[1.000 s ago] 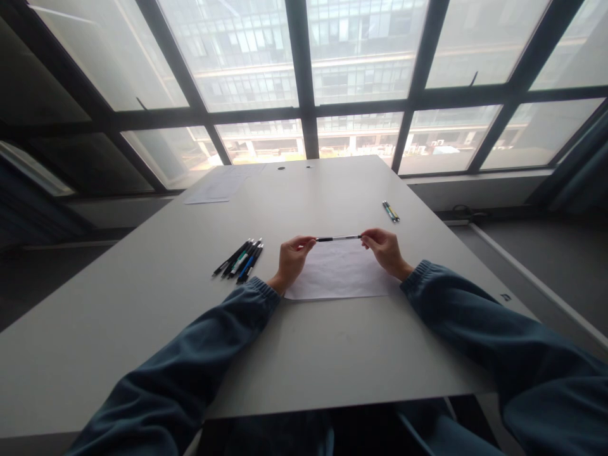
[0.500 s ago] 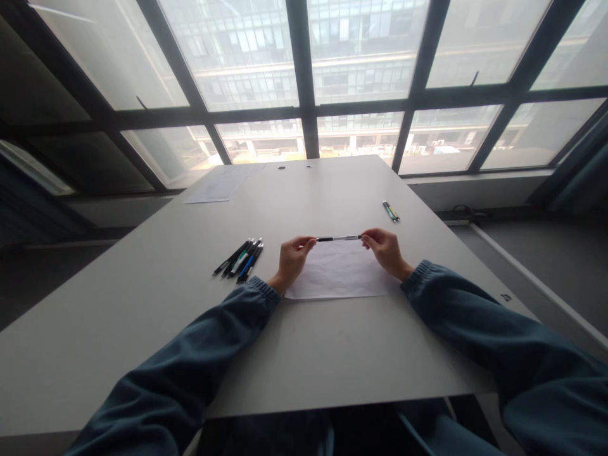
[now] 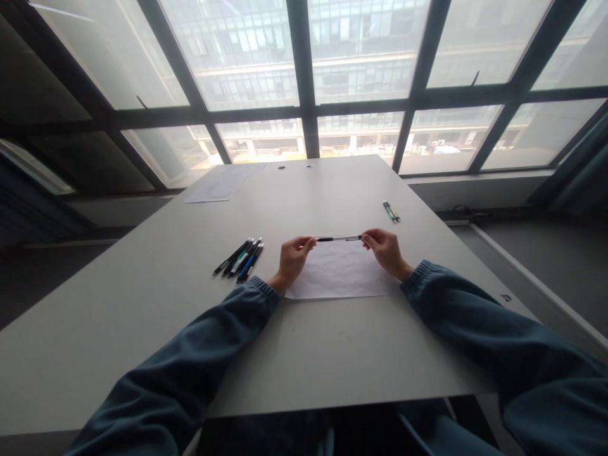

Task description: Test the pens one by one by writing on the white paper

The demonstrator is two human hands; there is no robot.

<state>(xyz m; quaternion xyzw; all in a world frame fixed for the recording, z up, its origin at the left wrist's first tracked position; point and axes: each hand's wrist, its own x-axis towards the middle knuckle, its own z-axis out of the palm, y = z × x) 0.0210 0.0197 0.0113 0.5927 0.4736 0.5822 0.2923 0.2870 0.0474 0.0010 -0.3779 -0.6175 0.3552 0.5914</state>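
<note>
A pen (image 3: 339, 239) with a dark grip and a pale barrel is held level between my two hands. My left hand (image 3: 292, 258) pinches its left end, and my right hand (image 3: 384, 251) pinches the right end. Both ends are partly hidden by fingertips. Beneath the pen and between my wrists lies a sheet of white paper (image 3: 339, 275). Left of my left hand rests a bunch of pens (image 3: 240, 258), black, green and blue, lying side by side on the table.
The white table (image 3: 156, 329) reaches forward to the windows (image 3: 361, 50). A few thin pens (image 3: 391, 211) lie beyond my right hand. More paper sheets (image 3: 216, 185) sit at the far left, and a round dark cable hole (image 3: 281, 168) is near the far edge.
The pen has turned slightly about its length, so its clip now shows along the lower side near my right fingers. Both hands stay in the same place.
</note>
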